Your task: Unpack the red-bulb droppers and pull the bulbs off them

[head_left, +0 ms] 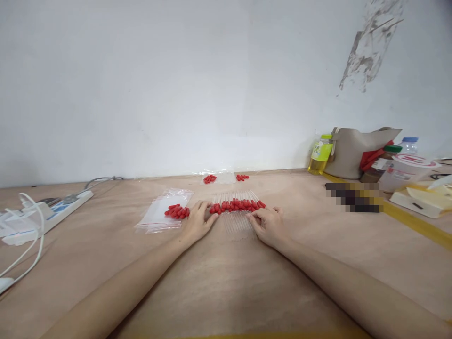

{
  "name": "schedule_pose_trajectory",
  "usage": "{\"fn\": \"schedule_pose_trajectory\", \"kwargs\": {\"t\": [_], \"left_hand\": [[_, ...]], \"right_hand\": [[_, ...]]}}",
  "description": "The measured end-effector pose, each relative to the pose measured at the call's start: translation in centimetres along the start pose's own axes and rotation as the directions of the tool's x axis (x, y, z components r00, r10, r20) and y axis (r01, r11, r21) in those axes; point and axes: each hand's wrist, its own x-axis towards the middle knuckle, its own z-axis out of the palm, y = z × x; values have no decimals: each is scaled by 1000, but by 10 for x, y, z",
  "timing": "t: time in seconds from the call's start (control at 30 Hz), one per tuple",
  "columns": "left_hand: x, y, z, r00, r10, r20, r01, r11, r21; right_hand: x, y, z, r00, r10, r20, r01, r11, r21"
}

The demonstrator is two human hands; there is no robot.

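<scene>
A row of clear droppers with red bulbs [236, 205] lies side by side on the wooden table [226, 282]. My left hand [196, 221] rests at the row's left end, fingers stretched toward the red bulbs and touching them. My right hand [269, 224] sits at the row's right end, fingers curled and pinched on the clear stems there. Just left of my left hand, several loose red bulbs [177, 211] lie on a stack of clear zip bags [160, 214].
Two small heaps of red bulbs [210, 178] lie on clear plastic by the wall. A white power strip with cables [45, 214] lies at the left. At the right stand a yellow-green bottle [319, 154], a beige bag [353, 150], jars and a white box [423, 200].
</scene>
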Motion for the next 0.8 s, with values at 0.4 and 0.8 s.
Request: {"fn": "schedule_pose_trajectory", "kwargs": {"t": [0.4,0.8], "left_hand": [[-3,-21,-2,944,-171,-282,113,971,-212],[-39,2,-22,988,151,11,-143,953,-266]], "right_hand": [[-1,0,-2,999,-44,-24,44,999,13],[-3,-14,0,898,-440,13,440,897,-35]]}}
